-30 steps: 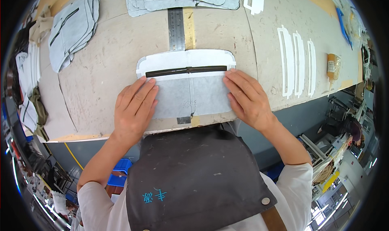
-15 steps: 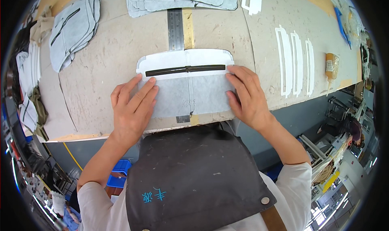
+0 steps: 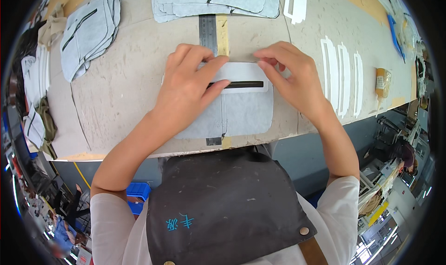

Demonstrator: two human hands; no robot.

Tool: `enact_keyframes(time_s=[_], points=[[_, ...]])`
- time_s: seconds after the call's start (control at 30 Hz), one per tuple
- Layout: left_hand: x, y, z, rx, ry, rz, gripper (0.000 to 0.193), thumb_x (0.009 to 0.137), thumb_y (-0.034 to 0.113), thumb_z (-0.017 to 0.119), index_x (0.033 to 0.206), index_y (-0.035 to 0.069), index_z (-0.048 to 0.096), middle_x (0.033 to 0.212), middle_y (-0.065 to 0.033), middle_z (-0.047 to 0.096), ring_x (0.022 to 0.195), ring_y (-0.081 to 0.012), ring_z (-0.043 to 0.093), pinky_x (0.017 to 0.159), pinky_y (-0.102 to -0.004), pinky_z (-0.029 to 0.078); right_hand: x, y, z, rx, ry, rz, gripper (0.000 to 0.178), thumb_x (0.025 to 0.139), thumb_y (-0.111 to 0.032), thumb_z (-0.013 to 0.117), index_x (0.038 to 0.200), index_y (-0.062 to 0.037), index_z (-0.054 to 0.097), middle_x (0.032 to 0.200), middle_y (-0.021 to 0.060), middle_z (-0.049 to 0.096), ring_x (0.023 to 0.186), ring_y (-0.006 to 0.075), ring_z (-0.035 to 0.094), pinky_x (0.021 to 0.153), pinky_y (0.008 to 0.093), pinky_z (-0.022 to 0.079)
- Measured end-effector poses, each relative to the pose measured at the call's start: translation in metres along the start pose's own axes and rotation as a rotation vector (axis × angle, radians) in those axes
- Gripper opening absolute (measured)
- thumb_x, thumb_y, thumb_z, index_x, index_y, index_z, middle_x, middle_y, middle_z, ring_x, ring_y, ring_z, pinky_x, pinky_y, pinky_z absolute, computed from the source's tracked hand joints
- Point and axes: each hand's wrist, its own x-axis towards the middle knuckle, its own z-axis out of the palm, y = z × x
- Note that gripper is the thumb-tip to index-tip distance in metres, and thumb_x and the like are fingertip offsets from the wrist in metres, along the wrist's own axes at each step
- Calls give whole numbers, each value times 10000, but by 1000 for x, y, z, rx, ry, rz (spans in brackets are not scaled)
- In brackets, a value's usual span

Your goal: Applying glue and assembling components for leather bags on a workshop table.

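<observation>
A pale grey fabric panel (image 3: 246, 111) lies flat before me, with a white band (image 3: 246, 71) along its far edge. A narrow slot with a black zipper (image 3: 248, 84) runs across it, its left half hidden by my left hand. My left hand (image 3: 188, 81) is over the panel's left part, thumb and index finger apart, the thumb tip at the zipper. By the far right corner is my right hand (image 3: 295, 77), its fingers bent and the thumb and index tips slightly apart. Nothing shows between the fingers of either hand.
Stacks of similar grey panels lie at the far middle (image 3: 223, 0) and far left (image 3: 90, 32). White strip frames (image 3: 343, 79) and an amber bottle (image 3: 383, 82) lie on the right. A metal ruler (image 3: 207, 32) and yellow tape (image 3: 223, 35) run beneath the panel.
Both hands have left the panel's sides and moved toward its far edge. My left hand has moved right across the zipper, and its fingers have bent. The panel still lies flat.
</observation>
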Motion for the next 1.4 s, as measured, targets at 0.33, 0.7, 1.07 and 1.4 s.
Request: enact_keyframes(time_s=[0.33, 0.7, 1.07, 1.4], points=[[18, -1, 13, -43, -54, 23, 289, 685, 26, 782, 955, 53, 682, 915, -63, 536, 878, -255, 500, 796, -367, 421, 50, 21, -1, 206, -406, 234, 75, 791, -84, 699, 820, -16, 690, 705, 86, 648, 660, 174, 605, 611, 300, 482], [25, 3, 6, -128, -44, 61, 182, 718, 3, 762, 861, 45, 658, 867, -48, 538, 852, -241, 506, 773, -351, 421, 77, 7, -5, -68, -674, 176, 52, 722, -17, 677, 725, -19, 625, 609, 30, 559, 571, 119, 504, 534, 288, 414], [40, -9, 5, -358, -252, -225, 139, 845, 91, 717, 800, -6, 627, 817, -68, 572, 758, -176, 547, 693, -291, 478, 24, 13, 4, 229, -24, 130, 78, 771, -40, 700, 846, -38, 676, 767, 77, 652, 657, 194, 604, 610, 304, 490], [47, -5, 16, -239, -191, -240, 236, 789, 175, 770, 665, 17, 648, 743, -118, 613, 784, -282, 572, 713, -390, 469, -53, 10, 32, -271, 167, -253, 274, 678, 42, 732, 945, 6, 687, 1009, 81, 626, 866, 256, 600, 687, 338, 532]])
